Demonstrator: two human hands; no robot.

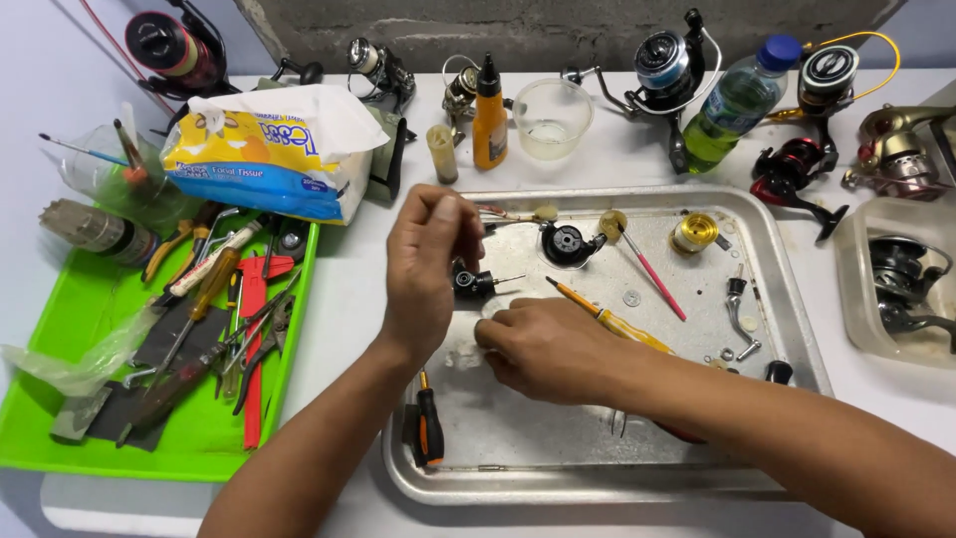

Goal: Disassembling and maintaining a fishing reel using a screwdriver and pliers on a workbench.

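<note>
My left hand (426, 264) hovers over the left end of a metal tray (797, 329), fingers pinched on a small black reel part (476, 283). Close beside it, my right hand (543, 347) rests in the tray with fingers curled on a white tissue wad (460, 351). In the tray lie a black round reel body (566, 243), a gold spool (695, 232), a yellow-handled screwdriver (609, 319), a pink-handled brush (652, 274), small screws, and an orange-and-black screwdriver (428, 428).
A green tray (199, 453) of pliers and screwdrivers sits at left, a facial tissue pack (269, 149) behind it. Along the back stand an orange oil bottle (489, 115), a clear cup (553, 118), a green water bottle (737, 105) and several fishing reels. A plastic box (856, 299) holds another reel at right.
</note>
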